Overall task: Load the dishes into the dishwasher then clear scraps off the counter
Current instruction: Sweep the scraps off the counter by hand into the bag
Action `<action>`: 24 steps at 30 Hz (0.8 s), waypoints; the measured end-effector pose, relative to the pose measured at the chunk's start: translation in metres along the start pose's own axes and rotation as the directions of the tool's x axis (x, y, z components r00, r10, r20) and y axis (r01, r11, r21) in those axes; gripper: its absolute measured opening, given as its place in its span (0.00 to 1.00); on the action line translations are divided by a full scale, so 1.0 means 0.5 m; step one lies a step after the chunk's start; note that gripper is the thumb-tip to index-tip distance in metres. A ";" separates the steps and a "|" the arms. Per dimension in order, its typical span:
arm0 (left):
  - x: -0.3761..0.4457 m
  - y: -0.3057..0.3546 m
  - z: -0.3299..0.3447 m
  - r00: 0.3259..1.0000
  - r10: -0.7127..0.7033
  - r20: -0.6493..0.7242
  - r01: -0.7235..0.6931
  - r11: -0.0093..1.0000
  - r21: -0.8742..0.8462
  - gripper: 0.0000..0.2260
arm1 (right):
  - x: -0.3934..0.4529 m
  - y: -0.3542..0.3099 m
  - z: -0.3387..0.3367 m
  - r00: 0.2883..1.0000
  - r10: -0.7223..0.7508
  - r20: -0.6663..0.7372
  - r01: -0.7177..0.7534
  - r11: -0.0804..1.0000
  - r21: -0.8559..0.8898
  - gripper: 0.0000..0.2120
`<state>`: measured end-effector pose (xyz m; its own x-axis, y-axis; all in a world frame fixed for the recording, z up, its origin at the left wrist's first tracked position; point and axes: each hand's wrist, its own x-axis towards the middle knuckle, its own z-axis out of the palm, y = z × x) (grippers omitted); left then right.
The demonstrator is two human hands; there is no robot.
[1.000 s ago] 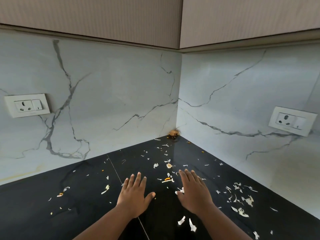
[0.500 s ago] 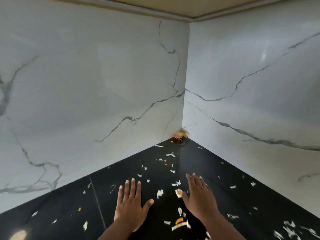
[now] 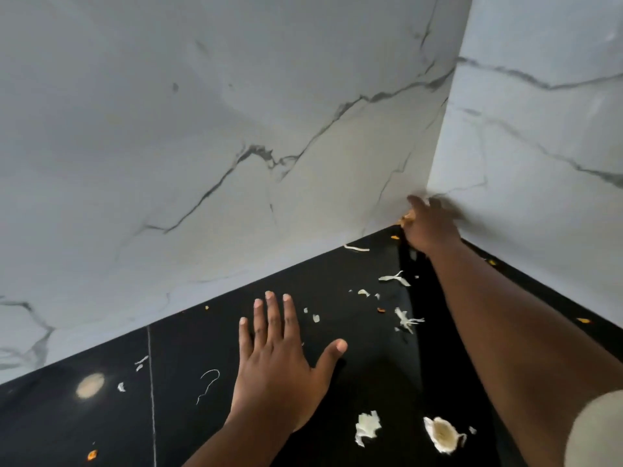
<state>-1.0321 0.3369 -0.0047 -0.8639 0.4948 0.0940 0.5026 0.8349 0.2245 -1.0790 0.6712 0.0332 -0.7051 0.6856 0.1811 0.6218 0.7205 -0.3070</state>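
— At the far corner of the black bench point(image 3: 84, 429), where the two marble walls point(image 3: 202, 129) met, what was the right hand point(image 3: 429, 227) doing?

— It had reached deep in, over an orange-brown clump of scraps point(image 3: 407, 218) lodged there. Whether its blurred fingers had pinched anything, I couldn't tell.

— And the left hand point(image 3: 279, 369)?

— Fingers spread, palm down on the bench, probably bracing the lean.

— How many scraps were left?

— Two large pale peelings point(image 3: 367, 429) near the front, perhaps a dozen white shreds point(image 3: 406, 320) mid-bench, several orange flecks point(image 3: 91, 454). No dishes showed; clearing looked barely begun.
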 end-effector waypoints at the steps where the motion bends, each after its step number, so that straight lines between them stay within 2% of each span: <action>1: 0.001 0.000 0.002 1.000 0.001 0.000 -0.001 1.000 -0.003 0.45 | 0.004 -0.001 0.006 1.000 0.018 0.017 -0.017 1.000 -0.006 0.22; 3: 0.001 -0.004 0.005 1.000 0.003 0.004 -0.003 1.000 0.003 0.45 | 0.000 0.001 0.022 1.000 0.015 0.005 -0.015 1.000 -0.010 0.15; 5: 0.002 -0.009 0.005 1.000 -0.007 0.015 0.007 1.000 0.025 0.44 | -0.026 0.010 0.023 0.998 0.008 -0.062 -0.006 0.999 0.035 0.12; 7: 0.003 -0.011 0.006 0.999 -0.015 0.030 0.014 1.000 0.028 0.44 | -0.082 0.013 0.000 0.994 -0.002 -0.107 0.016 0.991 0.133 0.12; 10: 0.005 -0.012 0.012 0.999 -0.030 0.030 0.030 1.000 0.002 0.43 | -0.218 0.022 -0.051 0.993 -0.089 -0.082 0.106 0.967 0.231 0.12; 12: -0.015 -0.005 -0.005 0.999 -0.012 0.044 0.012 1.000 -0.008 0.45 | -0.343 0.037 -0.092 0.988 -0.149 -0.046 0.156 0.965 0.211 0.13; 15: -0.074 0.011 -0.053 0.996 -0.002 0.086 0.009 0.997 -0.078 0.53 | -0.502 0.059 -0.149 0.983 -0.183 -0.015 0.181 0.960 0.214 0.13; 17: -0.140 0.020 -0.094 0.993 0.066 0.100 -0.056 0.993 -0.101 0.53 | -0.586 0.057 -0.181 0.977 -0.212 -0.002 0.208 0.961 0.180 0.12; 20: -0.276 0.023 -0.153 0.973 0.207 0.100 -0.203 0.978 -0.044 0.50 | -0.716 0.034 -0.222 0.974 -0.227 0.019 0.223 0.969 0.105 0.12; 24: -0.414 0.004 -0.213 0.964 0.253 0.077 -0.257 0.965 0.046 0.49 | -0.844 -0.006 -0.265 0.953 -0.297 0.054 0.293 0.954 0.062 0.12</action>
<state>-0.8557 0.2106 0.0796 -0.7035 0.7070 0.0723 0.7086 0.6900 0.1476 -0.7380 0.3932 0.0815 -0.8751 0.4343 0.2133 0.3652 0.8820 -0.2977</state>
